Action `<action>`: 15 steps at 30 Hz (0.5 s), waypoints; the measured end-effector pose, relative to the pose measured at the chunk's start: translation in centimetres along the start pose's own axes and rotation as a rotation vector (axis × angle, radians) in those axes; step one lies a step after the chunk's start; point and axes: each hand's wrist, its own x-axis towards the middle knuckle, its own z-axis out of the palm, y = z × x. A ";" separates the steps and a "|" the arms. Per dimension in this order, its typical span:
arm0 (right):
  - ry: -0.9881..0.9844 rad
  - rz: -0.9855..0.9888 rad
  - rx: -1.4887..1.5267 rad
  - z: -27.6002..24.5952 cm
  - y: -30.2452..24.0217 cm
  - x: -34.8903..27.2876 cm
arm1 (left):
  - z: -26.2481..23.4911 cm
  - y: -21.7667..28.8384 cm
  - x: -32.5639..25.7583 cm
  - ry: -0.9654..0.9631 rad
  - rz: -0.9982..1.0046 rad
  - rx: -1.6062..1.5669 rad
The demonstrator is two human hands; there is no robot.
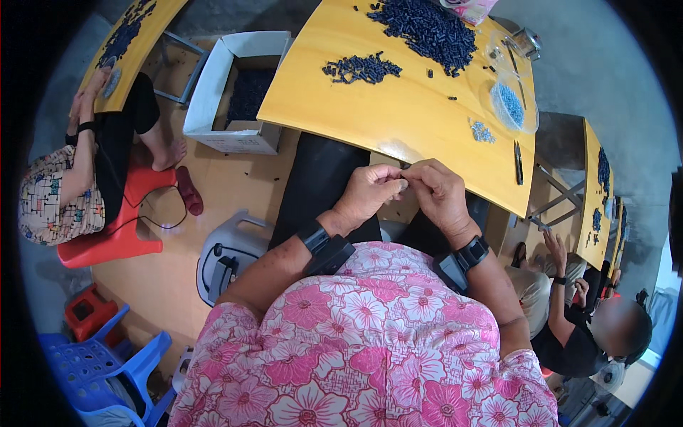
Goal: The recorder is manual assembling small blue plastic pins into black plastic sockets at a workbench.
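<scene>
Both hands meet just off the near edge of the yellow table (398, 121), over the lap: left hand (366, 193) and right hand (439, 191) are pinched narrow, fingertips touching around a tiny dark piece (405, 168) that's mostly hidden between them. Looks light and stiff, probably hard plastic, easy to fumble, so I'd grip it at the ends with fingertips only. On the table I count two heaps of the same dark pieces, a big pile (427, 28) toward the far edge and a smaller pile (361, 68) nearer the left edge, too many to count singly. One clear dish (514, 105) of pale bits sits at the right edge, one pen (519, 162) beside it.
</scene>
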 end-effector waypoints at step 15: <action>0.200 0.038 -0.116 0.1 5.0 13.5 | 0.2 1.8 -0.1 -0.044 -0.076 0.148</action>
